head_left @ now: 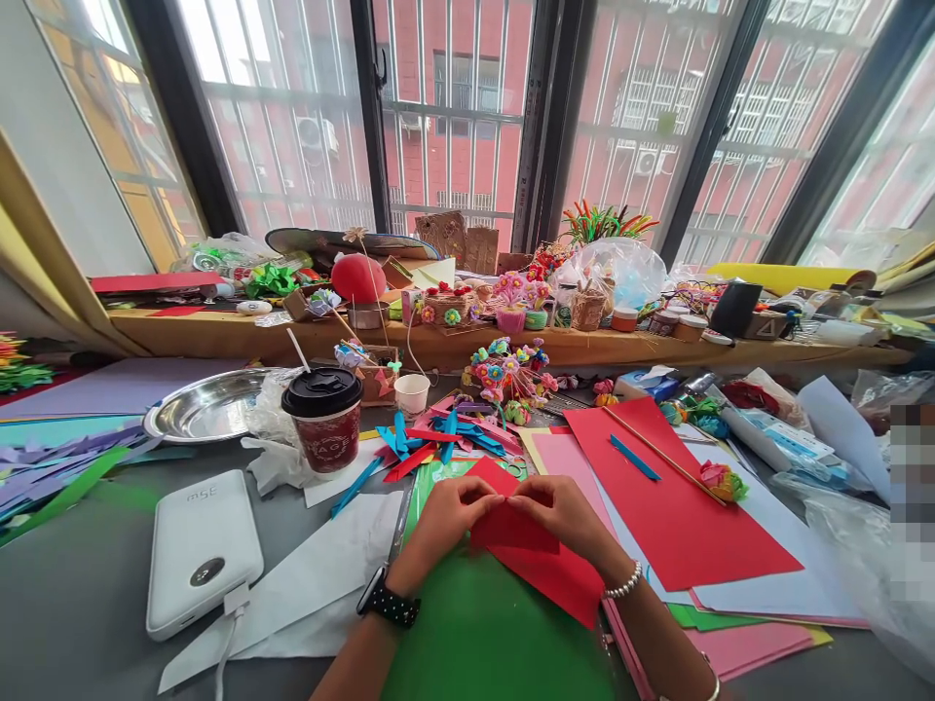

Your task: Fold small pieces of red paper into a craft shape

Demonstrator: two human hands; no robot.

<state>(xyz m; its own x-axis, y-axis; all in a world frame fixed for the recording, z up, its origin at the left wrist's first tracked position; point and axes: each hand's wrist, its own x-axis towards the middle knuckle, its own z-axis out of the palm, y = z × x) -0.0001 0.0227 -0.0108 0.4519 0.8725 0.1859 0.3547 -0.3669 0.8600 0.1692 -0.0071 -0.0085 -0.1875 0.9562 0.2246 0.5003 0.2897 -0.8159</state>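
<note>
A folded sheet of red paper (pixel 541 574) is held between both hands over a green mat (pixel 482 633). My left hand (pixel 457 506), with a dark watch on its wrist, pinches the paper's upper edge from the left. From the right, my right hand (pixel 559 506) pinches the same edge, its fingertips almost meeting those of the left. A beaded bracelet circles the right wrist. One flap of the paper hangs down toward the lower right. Just beyond the hands lie blue and red folded paper strips (pixel 445 433).
To the left stand a lidded cup with a straw (pixel 321 419), a white power bank (pixel 205 555) with a cable, and a metal dish (pixel 211 404). At right, a large red sheet (pixel 679 506) tops stacked coloured paper. Paper flowers (pixel 511 375) and a paper cup (pixel 412 394) stand behind.
</note>
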